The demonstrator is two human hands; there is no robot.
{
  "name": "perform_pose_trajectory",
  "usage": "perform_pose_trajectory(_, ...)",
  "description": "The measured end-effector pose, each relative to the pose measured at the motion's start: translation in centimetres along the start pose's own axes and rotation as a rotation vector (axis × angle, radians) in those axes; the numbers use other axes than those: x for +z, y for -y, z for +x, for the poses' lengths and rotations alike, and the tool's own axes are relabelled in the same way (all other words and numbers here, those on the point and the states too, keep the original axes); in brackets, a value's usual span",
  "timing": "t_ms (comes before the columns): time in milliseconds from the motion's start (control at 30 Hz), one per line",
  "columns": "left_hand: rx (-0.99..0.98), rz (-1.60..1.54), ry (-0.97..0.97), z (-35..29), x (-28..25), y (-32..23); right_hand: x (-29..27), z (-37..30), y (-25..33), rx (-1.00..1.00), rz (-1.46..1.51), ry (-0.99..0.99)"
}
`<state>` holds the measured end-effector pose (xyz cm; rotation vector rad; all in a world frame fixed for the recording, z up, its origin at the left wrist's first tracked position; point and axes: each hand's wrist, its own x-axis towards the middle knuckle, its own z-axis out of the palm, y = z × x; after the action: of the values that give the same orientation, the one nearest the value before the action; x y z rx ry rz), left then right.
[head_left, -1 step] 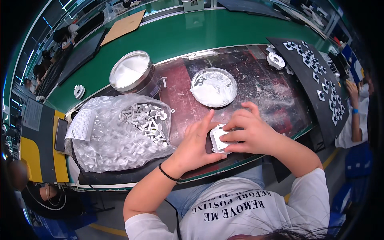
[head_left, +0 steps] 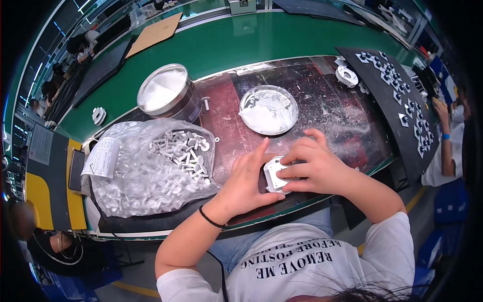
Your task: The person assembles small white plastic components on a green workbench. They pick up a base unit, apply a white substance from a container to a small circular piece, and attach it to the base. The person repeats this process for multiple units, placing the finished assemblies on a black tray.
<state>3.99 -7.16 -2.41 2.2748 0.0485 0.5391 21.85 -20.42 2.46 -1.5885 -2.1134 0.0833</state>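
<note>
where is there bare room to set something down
The mat has room between the round dish and the black board, though it is smeared white. The green worktop behind the mat is bare too. Crowded: the left, with the tin and plastic bag; the front, with the left hand and right hand around a white part.

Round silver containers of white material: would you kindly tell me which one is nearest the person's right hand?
The shallow, round silver dish lies just beyond the right hand; the deep silver tin, set apart by its tall wall, stands farther left.
</note>
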Motion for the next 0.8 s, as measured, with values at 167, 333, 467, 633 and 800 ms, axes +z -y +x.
perform_pose_trajectory(167, -0.005, 0.001, 0.004, 0.0, 0.0, 0.0, 0.3, -0.3, 0.1, 0.045, 0.040, -0.012)
perform_pose_trajectory(333, -0.005, 0.034, 0.019, 0.1, -0.2, -0.2, -0.2, -0.1, 0.2, 0.036, 0.031, 0.037)
perform_pose_trajectory(467, -0.019, 0.000, 0.020, 0.1, 0.0, -0.1, 0.0, -0.5, 0.2, 0.057, 0.017, 0.048)
perform_pose_trajectory(633, -0.047, 0.041, 0.001, 0.1, -0.4, -0.6, -1.1, -1.0, 0.7, 0.093, -0.036, -0.039)
perform_pose_trajectory(800, -0.107, 0.262, -0.024, 0.8, -4.7, -2.4, -2.5, -3.4, 0.1, 0.194, -0.117, -0.252)
